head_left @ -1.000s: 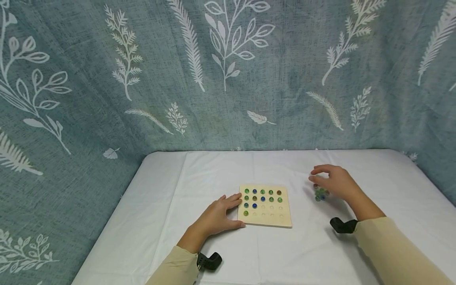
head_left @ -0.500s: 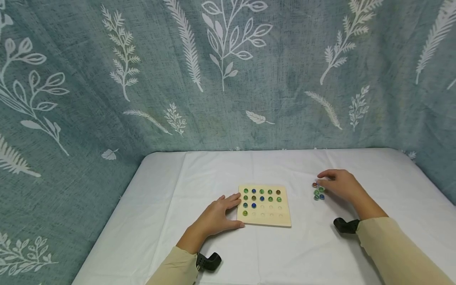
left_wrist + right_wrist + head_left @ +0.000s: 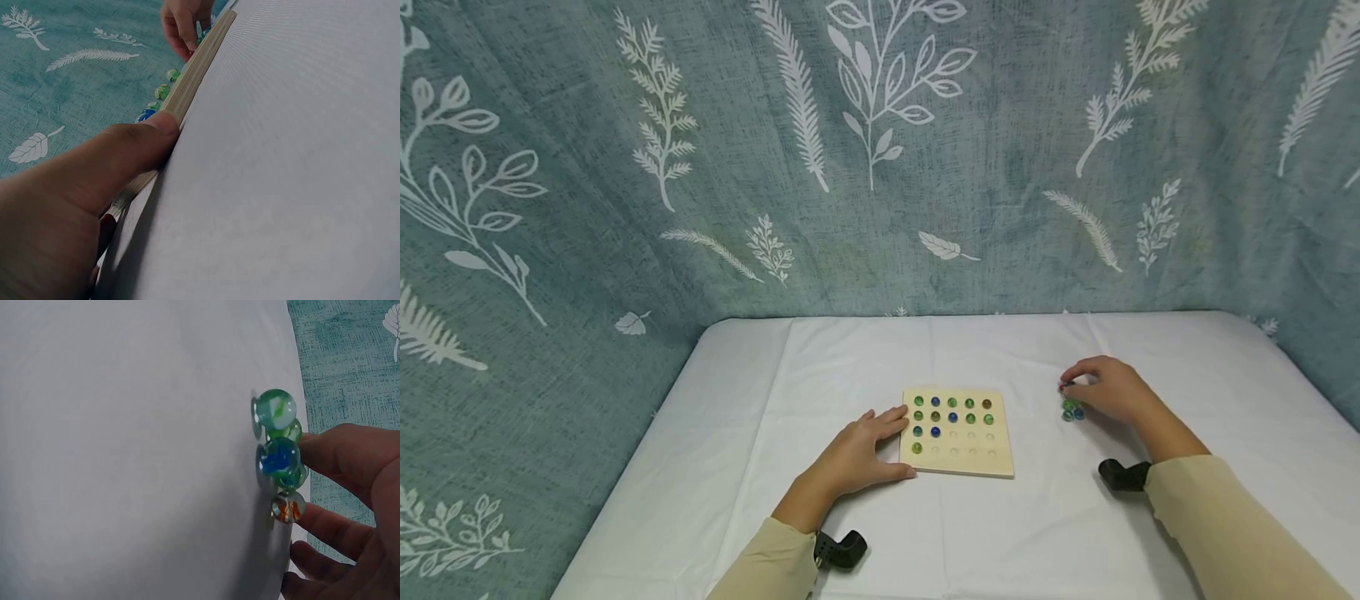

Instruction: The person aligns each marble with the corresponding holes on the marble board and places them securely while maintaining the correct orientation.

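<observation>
Head: flat pale wooden board (image 3: 963,444) on the white cloth (image 3: 865,367), four rows of five pits. Thirteen hold coloured glass marbles (image 3: 952,417): both far rows full, two in the third row, one in the near row. Seven empty pits (image 3: 972,437) remain, three and four in those rows. I'd call it roughly two-thirds done. Loose cluster of green, blue and reddish marbles (image 3: 1078,413) sits right of the board, well apart from it. Left hand (image 3: 857,458) braces the board's near left corner, fingers extended at the left side, thumb at the near edge. Right hand (image 3: 1108,392) is bent over the far end of the cluster, thumb and forefinger about a reddish marble (image 3: 1062,387). Pinch or mere contact: can't tell.

Left wrist: thumb against the board's edge, other fingers mostly hidden. Right hand shows past the board's far end, grip unreadable.

Right wrist: five loose marbles visible. Clear one with orange streaks (image 3: 288,507) is right at a fingertip, possibly touching; blue one (image 3: 278,457) is just beside it. Thumb and that finger look apart; can't confirm anything's clamped.
</observation>
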`<state>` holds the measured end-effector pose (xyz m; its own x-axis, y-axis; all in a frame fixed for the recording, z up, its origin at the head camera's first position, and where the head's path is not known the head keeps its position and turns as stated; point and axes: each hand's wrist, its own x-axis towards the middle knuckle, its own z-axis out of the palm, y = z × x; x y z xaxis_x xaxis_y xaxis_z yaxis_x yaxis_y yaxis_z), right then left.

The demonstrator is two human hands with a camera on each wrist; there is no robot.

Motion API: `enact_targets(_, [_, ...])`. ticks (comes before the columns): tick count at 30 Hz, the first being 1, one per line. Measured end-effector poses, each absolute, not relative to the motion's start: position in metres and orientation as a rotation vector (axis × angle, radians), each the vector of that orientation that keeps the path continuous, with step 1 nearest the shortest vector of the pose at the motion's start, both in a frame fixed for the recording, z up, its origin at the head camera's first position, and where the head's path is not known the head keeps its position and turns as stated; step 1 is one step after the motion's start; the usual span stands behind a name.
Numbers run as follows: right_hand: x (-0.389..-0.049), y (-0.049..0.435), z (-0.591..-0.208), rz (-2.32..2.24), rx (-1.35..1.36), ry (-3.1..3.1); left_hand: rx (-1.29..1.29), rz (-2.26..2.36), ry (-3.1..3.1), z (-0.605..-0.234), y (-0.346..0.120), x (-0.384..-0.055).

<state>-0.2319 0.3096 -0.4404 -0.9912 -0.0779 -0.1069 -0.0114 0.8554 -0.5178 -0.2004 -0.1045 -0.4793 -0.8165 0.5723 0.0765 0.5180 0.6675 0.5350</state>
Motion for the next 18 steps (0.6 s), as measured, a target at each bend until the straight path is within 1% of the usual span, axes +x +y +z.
enact_targets(5, [-0.2325, 0.3067, -0.4412, -0.806, -0.113, 2.91, 0.897, 0.839, 2.781, -0.4798, -0.1039, -0.1998])
enact_targets(18, [-0.2313, 0.301, -0.441, -0.758, -0.094, 2.931, 0.904, 0.82, 2.79, -0.4807, -0.1047, -0.2008])
